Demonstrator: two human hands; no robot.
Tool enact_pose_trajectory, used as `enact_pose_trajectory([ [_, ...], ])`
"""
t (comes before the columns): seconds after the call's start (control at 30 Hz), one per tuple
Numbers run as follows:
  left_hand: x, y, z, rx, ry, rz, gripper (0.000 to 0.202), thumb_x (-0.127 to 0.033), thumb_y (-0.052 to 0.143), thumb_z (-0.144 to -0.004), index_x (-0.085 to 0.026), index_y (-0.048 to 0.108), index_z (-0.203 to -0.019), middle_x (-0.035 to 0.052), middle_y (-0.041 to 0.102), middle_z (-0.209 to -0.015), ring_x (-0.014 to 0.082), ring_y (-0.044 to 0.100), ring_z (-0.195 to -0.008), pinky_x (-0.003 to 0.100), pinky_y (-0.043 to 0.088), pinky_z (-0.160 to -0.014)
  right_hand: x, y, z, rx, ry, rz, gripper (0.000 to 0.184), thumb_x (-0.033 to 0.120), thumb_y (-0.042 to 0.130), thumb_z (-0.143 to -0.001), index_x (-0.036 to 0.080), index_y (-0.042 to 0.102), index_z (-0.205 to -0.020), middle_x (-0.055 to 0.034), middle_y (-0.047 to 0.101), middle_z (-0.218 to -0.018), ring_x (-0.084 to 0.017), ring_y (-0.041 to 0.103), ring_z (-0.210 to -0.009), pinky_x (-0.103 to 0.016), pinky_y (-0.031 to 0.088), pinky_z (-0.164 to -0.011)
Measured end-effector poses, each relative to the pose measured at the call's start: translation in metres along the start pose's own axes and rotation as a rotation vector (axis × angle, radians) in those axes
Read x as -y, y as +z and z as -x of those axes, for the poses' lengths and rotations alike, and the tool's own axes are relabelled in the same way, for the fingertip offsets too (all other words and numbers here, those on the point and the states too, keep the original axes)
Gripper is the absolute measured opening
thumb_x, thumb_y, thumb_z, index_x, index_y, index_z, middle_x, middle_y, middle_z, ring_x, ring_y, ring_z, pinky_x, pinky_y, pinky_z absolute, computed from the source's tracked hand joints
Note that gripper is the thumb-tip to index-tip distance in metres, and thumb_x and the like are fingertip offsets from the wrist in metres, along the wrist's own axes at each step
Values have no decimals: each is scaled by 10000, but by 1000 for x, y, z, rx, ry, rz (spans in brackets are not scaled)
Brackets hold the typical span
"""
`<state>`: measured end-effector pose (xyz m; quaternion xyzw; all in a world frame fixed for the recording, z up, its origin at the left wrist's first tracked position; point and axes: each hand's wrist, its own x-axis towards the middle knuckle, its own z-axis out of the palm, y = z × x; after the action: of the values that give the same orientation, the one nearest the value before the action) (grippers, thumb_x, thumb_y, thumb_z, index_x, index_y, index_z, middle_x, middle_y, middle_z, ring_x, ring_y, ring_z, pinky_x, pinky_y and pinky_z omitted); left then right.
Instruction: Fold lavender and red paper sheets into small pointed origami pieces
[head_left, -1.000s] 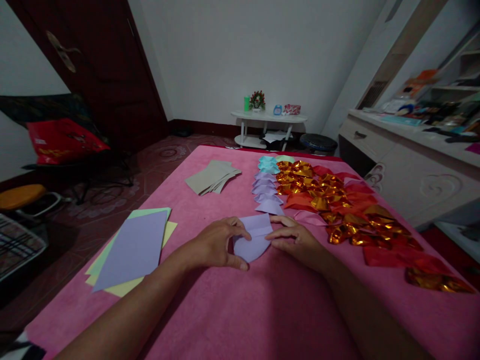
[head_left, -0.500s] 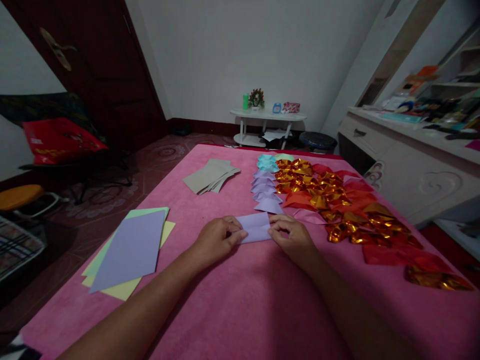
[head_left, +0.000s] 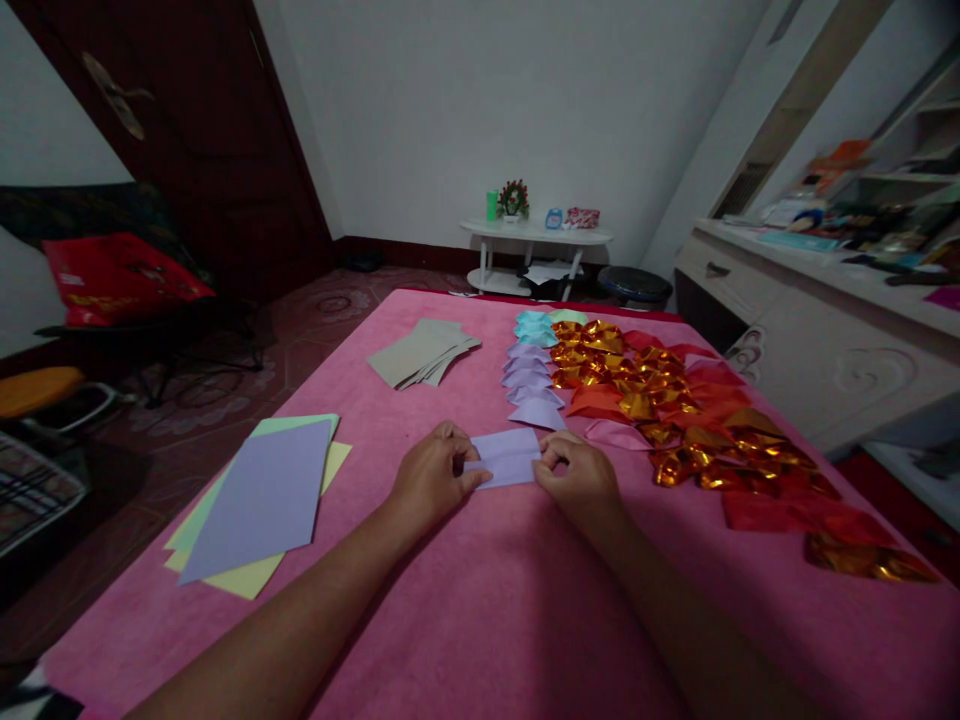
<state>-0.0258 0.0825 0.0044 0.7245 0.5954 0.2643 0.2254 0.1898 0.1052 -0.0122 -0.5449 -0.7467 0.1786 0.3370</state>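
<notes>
A folded lilac paper lies on the pink tablecloth in front of me. My left hand pinches its left end with curled fingers. My right hand pinches its right end the same way. Just beyond it runs a row of folded lilac and light-blue paper pieces.
A stack of flat coloured sheets, lilac on top, lies at my left. Grey-brown sheets sit further back. Gold and red foil pieces spread along the right. A white cabinet stands beside the table's right edge.
The lilac paper was folded up from a longer rounded shape into a narrow strip. Both hands closed from flat pressing into pinches at its two ends.
</notes>
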Motion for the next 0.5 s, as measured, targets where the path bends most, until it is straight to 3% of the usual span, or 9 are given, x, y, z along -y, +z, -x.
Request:
enact_pose_trajectory([
  [0.1, 3, 0, 1, -22, 46, 17, 258, -389, 765, -637, -186, 667, -762, 35, 569, -954, 170, 558, -822, 273, 438, -700, 1, 0, 0, 12, 75, 34, 66, 252, 637, -665, 218, 581, -672, -5, 651, -779, -177, 616, -749, -281, 439, -675],
  [0.27, 8, 2, 1, -36, 143, 38, 339, -483, 772, -612, -216, 700, -807, 61, 565, -1069, 236, 519, -1004, 354, 423, -849, 4, 0, 1, 14, 161, -21, 318, 253, 685, -624, 225, 564, -917, 15, 642, -779, -162, 600, -702, -283, 443, -665],
  [0.5, 8, 3, 0, -32, 192, 130, 267, -451, 778, -625, -220, 724, -748, 58, 605, -978, 219, 539, -946, 328, 416, -828, 2, 3, 6, -6, 153, -223, 438, 221, 672, -631, 209, 548, -1051, 52, 556, -680, -136, 545, -623, -269, 440, -636],
])
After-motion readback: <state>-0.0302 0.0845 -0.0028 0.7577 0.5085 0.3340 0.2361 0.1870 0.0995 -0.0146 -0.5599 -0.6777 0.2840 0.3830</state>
